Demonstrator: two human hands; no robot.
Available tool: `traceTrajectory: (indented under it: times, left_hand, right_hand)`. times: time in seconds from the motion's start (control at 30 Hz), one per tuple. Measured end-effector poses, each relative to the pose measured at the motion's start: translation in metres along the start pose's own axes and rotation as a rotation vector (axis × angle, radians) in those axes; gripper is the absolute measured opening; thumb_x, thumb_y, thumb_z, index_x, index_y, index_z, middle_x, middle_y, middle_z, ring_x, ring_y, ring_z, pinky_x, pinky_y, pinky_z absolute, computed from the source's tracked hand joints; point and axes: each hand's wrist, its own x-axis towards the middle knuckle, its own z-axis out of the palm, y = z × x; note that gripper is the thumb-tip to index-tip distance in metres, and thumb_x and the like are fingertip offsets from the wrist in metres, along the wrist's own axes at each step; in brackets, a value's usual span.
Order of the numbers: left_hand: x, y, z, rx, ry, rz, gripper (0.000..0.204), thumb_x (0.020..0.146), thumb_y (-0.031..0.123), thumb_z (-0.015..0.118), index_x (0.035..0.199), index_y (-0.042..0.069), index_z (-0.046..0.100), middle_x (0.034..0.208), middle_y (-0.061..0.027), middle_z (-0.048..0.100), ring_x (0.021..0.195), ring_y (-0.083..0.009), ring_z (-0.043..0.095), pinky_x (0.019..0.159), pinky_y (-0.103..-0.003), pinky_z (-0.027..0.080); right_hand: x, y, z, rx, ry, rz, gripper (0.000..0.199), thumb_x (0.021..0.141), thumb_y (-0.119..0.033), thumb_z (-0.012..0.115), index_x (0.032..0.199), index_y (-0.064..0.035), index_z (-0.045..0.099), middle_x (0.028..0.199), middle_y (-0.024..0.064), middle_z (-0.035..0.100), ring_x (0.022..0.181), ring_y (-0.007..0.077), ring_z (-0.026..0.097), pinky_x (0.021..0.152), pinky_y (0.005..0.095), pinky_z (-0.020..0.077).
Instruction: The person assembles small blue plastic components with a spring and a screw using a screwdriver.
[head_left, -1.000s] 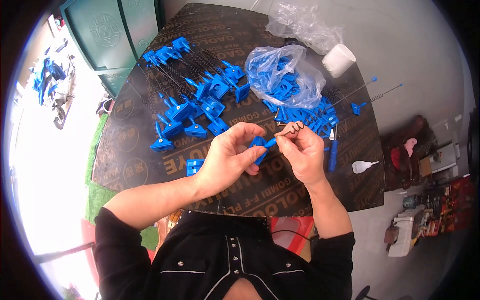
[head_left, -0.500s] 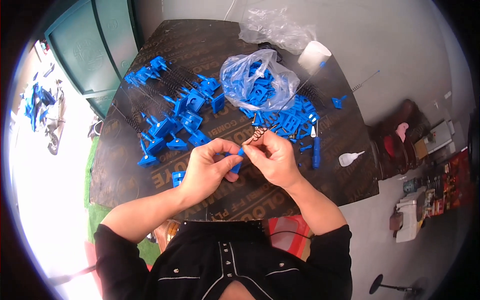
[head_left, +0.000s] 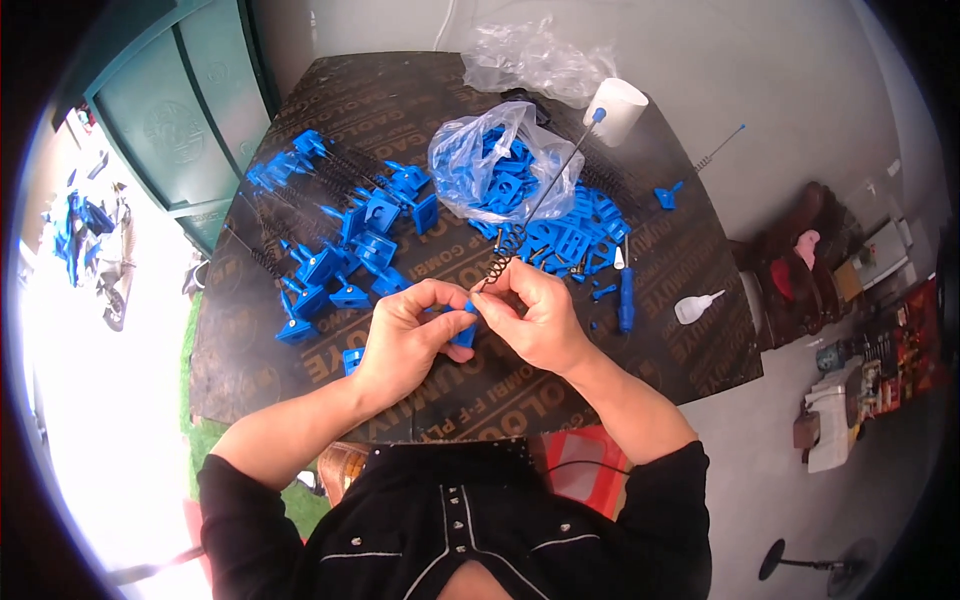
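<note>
Surface: a dark brown board [head_left: 330,110] with pale printed lettering across it, matt and worn.
Left hand: the left hand [head_left: 405,335] is curled, thumb and forefinger pinched shut on a small blue plastic piece [head_left: 465,325] at chest height above the near part of the surface.
Right hand: the right hand [head_left: 535,320] is closed too, its fingers [head_left: 500,300] pinching the lower end of a spring rod [head_left: 540,195], right against the blue piece.
Spring rod: thin grey wire, a dark coil at the bottom just above the fingertips, straight shaft slanting up and to the right, a small blue cap at the tip near the white cup [head_left: 615,108].
Blue parts: hard, glossy moulded pieces with square frames and pegs; one heap [head_left: 350,235] lies left of the hands with black coiled springs among it, another [head_left: 580,235] just beyond the right hand.
Bags: a clear crinkled plastic bag [head_left: 490,165] holds more blue pieces at mid-surface; a second, rumpled clear bag [head_left: 535,65] sits at the far edge.
Small bottle: a white squeeze bottle [head_left: 695,307] with a pointed nozzle lies on its side near the right edge.
</note>
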Motion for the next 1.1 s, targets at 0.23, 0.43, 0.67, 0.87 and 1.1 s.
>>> traceTrajectory:
  times: [0.23, 0.43, 0.67, 0.87, 1.1]
  left_hand:
    - [0.001, 0.004, 0.000, 0.030, 0.001, -0.031, 0.009, 0.088, 0.003, 0.062, 0.094, -0.002, 0.061, 0.085, -0.0041, 0.063, 0.066, -0.0082, 0.061, 0.057, -0.022, 0.056]
    - [0.003, 0.002, -0.003, 0.088, -0.003, -0.047, 0.009, 0.087, 0.004, 0.063, 0.093, -0.002, 0.061, 0.080, -0.0021, 0.062, 0.064, -0.0066, 0.059, 0.056, -0.021, 0.054]
    - [0.003, 0.005, -0.003, 0.043, -0.067, -0.021, 0.034, 0.085, -0.006, 0.056, 0.119, -0.002, 0.049, 0.104, -0.0078, 0.059, 0.081, -0.0111, 0.061, 0.067, -0.025, 0.056]
    - [0.003, 0.001, -0.003, 0.019, -0.083, -0.038, 0.040, 0.085, -0.009, 0.053, 0.124, -0.005, 0.046, 0.109, -0.0104, 0.059, 0.081, -0.0126, 0.062, 0.070, -0.025, 0.055]
    - [0.003, -0.002, -0.006, 0.051, -0.105, -0.083, 0.042, 0.086, -0.007, 0.053, 0.127, -0.009, 0.044, 0.111, -0.0129, 0.060, 0.075, -0.0146, 0.065, 0.070, -0.025, 0.054]
  right_hand:
    - [0.001, 0.003, -0.007, -0.038, -0.037, -0.011, 0.005, 0.087, -0.004, 0.063, 0.089, 0.0003, 0.062, 0.077, -0.0001, 0.062, 0.070, 0.0028, 0.054, 0.060, 0.0197, 0.0449]
    - [0.003, 0.003, -0.009, -0.008, -0.065, -0.006, 0.007, 0.088, -0.004, 0.063, 0.092, 0.0008, 0.063, 0.080, 0.0011, 0.063, 0.073, 0.0052, 0.056, 0.064, 0.0209, 0.0455]
    - [0.005, 0.005, -0.009, -0.014, 0.030, -0.038, 0.006, 0.086, -0.004, 0.066, 0.086, 0.0014, 0.063, 0.072, 0.0012, 0.060, 0.063, 0.0045, 0.050, 0.054, 0.0210, 0.0411]
    - [0.006, 0.012, -0.010, 0.029, 0.052, -0.006, 0.006, 0.086, -0.004, 0.065, 0.083, 0.0013, 0.062, 0.069, -0.0002, 0.057, 0.059, 0.0035, 0.046, 0.052, 0.0209, 0.0377]
    - [0.006, 0.007, -0.011, -0.052, 0.073, -0.027, 0.011, 0.085, -0.003, 0.066, 0.077, 0.0014, 0.059, 0.066, 0.0012, 0.055, 0.057, 0.0040, 0.045, 0.050, 0.0221, 0.0364]
